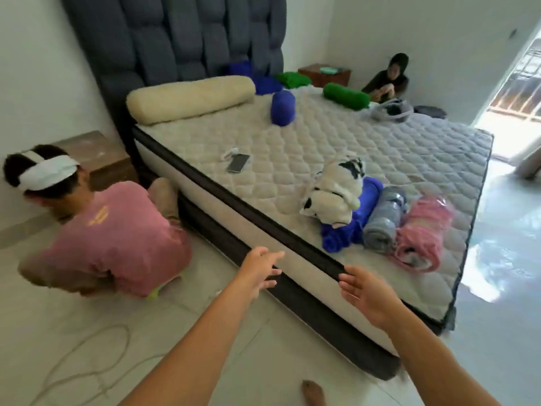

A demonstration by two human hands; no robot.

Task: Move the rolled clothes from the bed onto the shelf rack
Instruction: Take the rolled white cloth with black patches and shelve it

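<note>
Several rolled clothes lie near the bed's (292, 159) front corner: a white-and-black roll (333, 191) on top of a blue roll (348, 227), a grey roll (383, 221) beside it and a pink roll (421, 235) at the right. Farther back lie a blue roll (282, 107) and a green roll (347, 96). My left hand (260, 269) and my right hand (366, 291) reach toward the mattress edge, both with fingers apart and empty, short of the rolls. No shelf rack is in view.
A person in a pink shirt (117, 238) crouches on the floor left of the bed. Another person (389, 79) sits beyond the far side. A phone (238, 163) and a cream bolster (190, 98) lie on the mattress. A cable (87, 361) lies on the floor.
</note>
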